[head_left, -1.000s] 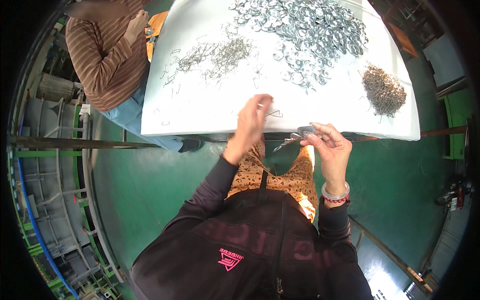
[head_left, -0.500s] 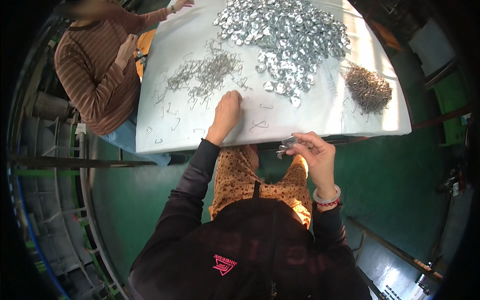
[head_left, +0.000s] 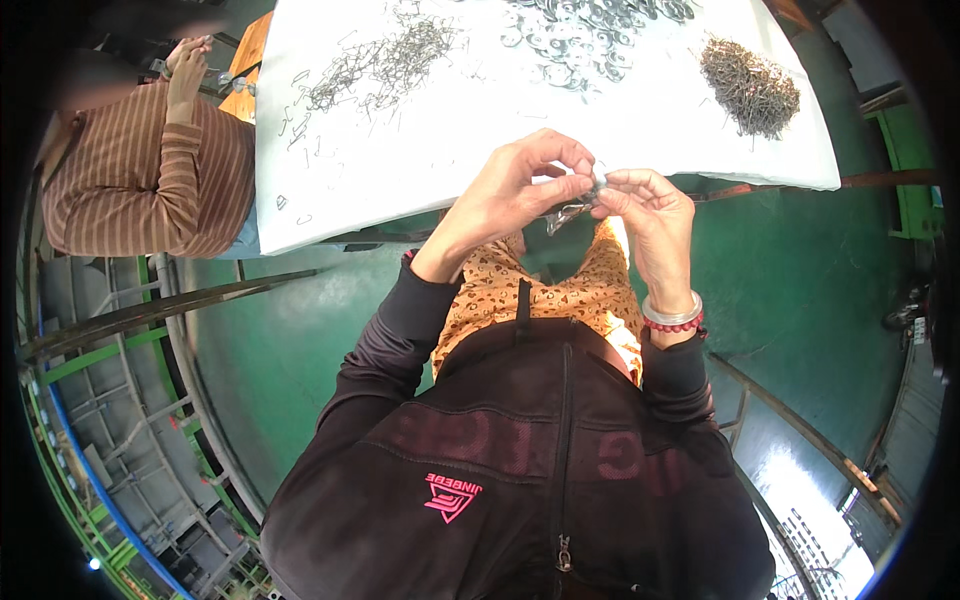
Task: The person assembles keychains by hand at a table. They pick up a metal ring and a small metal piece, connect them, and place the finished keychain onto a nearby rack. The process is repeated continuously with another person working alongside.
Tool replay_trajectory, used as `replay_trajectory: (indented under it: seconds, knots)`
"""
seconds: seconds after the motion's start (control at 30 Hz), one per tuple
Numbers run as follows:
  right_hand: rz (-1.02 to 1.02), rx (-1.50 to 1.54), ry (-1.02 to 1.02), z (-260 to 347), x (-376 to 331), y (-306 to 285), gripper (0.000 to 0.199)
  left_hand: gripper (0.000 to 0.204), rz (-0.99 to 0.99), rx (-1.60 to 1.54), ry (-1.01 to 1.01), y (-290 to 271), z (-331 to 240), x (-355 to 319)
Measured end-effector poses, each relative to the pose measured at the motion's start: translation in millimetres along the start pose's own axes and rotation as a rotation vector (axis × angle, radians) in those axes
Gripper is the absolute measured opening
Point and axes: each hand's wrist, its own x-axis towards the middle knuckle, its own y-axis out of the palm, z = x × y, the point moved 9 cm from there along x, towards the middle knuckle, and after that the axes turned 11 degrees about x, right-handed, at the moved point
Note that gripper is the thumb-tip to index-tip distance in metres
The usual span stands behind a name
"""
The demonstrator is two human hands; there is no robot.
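Just in front of the table's near edge, my two hands meet at a small shiny metal piece (head_left: 566, 216). It has a rounded disc-like part at my fingertips, and a thin part hangs below them. My left hand (head_left: 520, 190) comes from the left, thumb and forefinger pinched on it. From the other side, my right hand (head_left: 652, 212) pinches the piece too, its other fingers curled. Whether a wire hook is also between the fingers is hidden. Beyond my hands, bent wire hooks (head_left: 385, 65) lie scattered on the white table (head_left: 400, 190).
Shiny round metal discs (head_left: 580, 40) are heaped at the table's far middle. A dense pile of thin brownish metal pins or hooks (head_left: 750, 88) sits at the right. A co-worker in a striped brown top (head_left: 150, 180) is at the left corner, hands raised.
My left hand has lifted off the table and moved right to the metal piece in my right hand. My right hand has risen slightly. The co-worker has drawn an outstretched arm back.
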Motion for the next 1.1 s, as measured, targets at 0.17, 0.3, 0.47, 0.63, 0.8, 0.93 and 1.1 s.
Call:
replay_trajectory:
  seconds: [0.17, 0.3, 0.47, 0.63, 0.8, 0.93, 1.1]
  knots:
    - [-0.036, -0.020, -0.034, 3, -3, -2, 0.016, 0.011, -0.122, 0.254, 0.075, -2, 4, 1]
    - [-0.053, -0.087, -0.070, 2, -3, -4, 0.018, 0.010, -0.276, 0.518, 0.191, -1, -12, -4]
    - [-0.044, -0.142, -0.036, 5, 7, -3, 0.015, 0.010, -0.321, 0.267, 0.096, 8, 5, -8]
    - [-0.031, -0.578, -0.157, 9, 73, -19, 0.020, 0.010, -0.409, 0.296, 0.169, -3, 2, -7]
    - [0.068, -1.281, -0.661, -24, 130, -19, 0.028, 0.010, -0.431, 0.274, 0.146, -3, 3, -4]
    - [-0.057, -1.032, -0.447, -28, 146, -42, 0.033, 0.009, -0.441, 0.235, 0.104, -8, 2, -7]
    - [-0.042, -0.271, 0.016, -15, 96, -22, 0.039, 0.007, -0.414, 0.216, 0.066, -9, 13, -1]
